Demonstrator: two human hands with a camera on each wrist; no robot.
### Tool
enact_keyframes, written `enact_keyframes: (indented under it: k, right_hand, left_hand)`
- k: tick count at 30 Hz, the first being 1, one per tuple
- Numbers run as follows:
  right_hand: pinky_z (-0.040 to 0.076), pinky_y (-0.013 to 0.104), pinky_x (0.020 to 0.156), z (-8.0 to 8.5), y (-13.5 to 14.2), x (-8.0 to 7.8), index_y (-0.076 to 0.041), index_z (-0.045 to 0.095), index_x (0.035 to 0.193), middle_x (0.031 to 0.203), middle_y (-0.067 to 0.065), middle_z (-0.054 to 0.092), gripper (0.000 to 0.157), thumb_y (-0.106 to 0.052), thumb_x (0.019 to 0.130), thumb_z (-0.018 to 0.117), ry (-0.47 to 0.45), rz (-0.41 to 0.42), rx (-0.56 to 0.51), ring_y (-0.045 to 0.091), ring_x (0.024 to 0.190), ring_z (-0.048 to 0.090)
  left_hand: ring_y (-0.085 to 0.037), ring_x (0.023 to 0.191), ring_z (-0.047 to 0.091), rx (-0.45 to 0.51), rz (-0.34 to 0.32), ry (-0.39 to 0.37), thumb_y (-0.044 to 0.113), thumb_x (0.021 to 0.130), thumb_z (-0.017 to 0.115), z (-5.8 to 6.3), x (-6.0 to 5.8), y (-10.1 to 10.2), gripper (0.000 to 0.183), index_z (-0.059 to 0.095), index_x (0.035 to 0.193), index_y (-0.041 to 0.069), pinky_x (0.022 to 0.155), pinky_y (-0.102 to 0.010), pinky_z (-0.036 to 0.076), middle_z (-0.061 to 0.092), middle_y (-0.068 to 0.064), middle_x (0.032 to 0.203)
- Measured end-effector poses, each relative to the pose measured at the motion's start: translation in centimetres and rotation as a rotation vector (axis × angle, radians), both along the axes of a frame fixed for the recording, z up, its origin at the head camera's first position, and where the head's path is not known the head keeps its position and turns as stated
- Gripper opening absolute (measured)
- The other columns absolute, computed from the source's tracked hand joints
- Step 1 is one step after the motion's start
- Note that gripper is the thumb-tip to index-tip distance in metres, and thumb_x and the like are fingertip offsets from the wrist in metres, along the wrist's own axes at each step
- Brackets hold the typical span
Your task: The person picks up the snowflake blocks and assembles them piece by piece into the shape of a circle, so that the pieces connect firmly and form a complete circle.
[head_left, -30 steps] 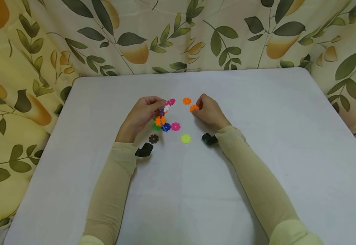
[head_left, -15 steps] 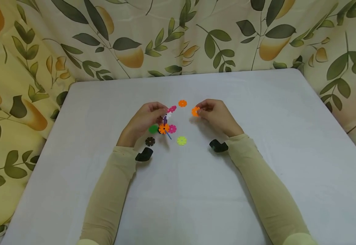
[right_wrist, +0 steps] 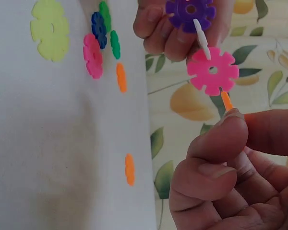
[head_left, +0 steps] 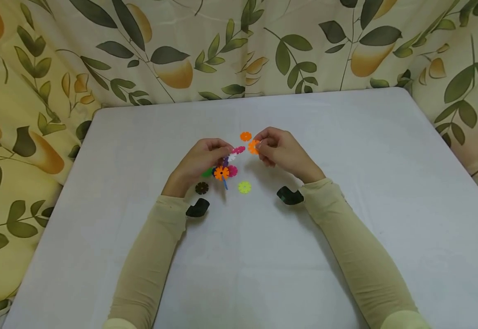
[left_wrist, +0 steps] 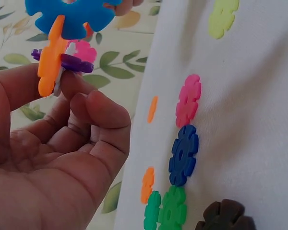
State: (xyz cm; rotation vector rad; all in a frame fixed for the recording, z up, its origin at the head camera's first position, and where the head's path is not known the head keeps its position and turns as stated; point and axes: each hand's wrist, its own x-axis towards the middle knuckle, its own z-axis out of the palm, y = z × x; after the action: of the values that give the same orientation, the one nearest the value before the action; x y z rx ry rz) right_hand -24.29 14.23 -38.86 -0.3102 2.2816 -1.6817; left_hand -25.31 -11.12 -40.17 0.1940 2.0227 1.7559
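right fingers (right_wrist: pixel 221 139) round orange disc (right_wrist: pixel 226 101), rim toward linked pink disc (right_wrist: pixel 213 72)

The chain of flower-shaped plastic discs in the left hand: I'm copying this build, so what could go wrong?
The right hand pinches an orange flower-shaped plastic disc edge-on at a notch of the linked pink flower-shaped plastic disc, so it might slip or miss. Pushing could twist loose the white flower-shaped plastic disc joined to it.
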Motion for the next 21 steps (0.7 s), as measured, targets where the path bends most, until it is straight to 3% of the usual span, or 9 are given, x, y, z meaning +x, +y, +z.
enact_keyframes:
  k: [6,9,14,16,21]
  right_hand:
    - [0.047,0.029,0.059,-0.2,-0.2,0.1,0.004,0.067,0.119,0.08,0.014,0.059,0.02,-0.006,0.104,0.058,0.035,0.023,-0.011,0.023,0.067,0.054]
    - [0.047,0.03,0.059,-0.3,-0.4,0.2,0.003,0.068,0.118,0.08,0.014,0.059,0.02,-0.006,0.103,0.057,0.047,0.024,-0.012,0.023,0.066,0.054]
    - [0.046,0.031,0.059,-0.4,-0.6,0.2,0.002,0.068,0.117,0.078,0.014,0.059,0.018,-0.004,0.103,0.058,0.058,0.025,-0.027,0.023,0.066,0.053]
    - [0.046,0.03,0.058,-0.4,-0.7,0.2,0.002,0.068,0.117,0.077,0.014,0.059,0.017,-0.004,0.103,0.059,0.068,0.022,-0.032,0.024,0.065,0.053]
    - [0.047,0.029,0.058,-0.5,-0.8,0.2,0.003,0.068,0.117,0.078,0.015,0.06,0.018,-0.003,0.103,0.06,0.112,0.02,-0.009,0.024,0.065,0.054]
  left_hand:
    - [-0.02,0.086,0.057,-0.001,-0.007,0.015,0.016,0.109,0.062,0.0,0.0,0.3,0.027,0.072,0.121,-0.006,0.075,-0.025,0.052,0.065,-0.014,0.104]
    - [-0.02,0.086,0.057,-0.006,-0.001,0.026,0.016,0.109,0.062,0.0,0.1,0.3,0.026,0.072,0.121,-0.006,0.076,-0.025,0.052,0.065,-0.019,0.108]
    - [-0.021,0.09,0.055,-0.02,0.008,0.039,0.014,0.111,0.06,0.2,0.3,0.6,0.023,0.071,0.121,-0.004,0.079,-0.027,0.05,0.064,-0.016,0.109]
    - [-0.021,0.092,0.059,-0.021,0.004,0.024,0.014,0.112,0.058,0.2,0.3,0.7,0.021,0.068,0.12,-0.003,0.08,-0.027,0.051,0.067,-0.012,0.109]
    - [-0.03,0.093,0.07,0.028,-0.017,-0.072,0.015,0.114,0.053,0.2,0.2,1.1,0.019,0.061,0.122,-0.001,0.086,-0.031,0.06,0.076,-0.02,0.111]
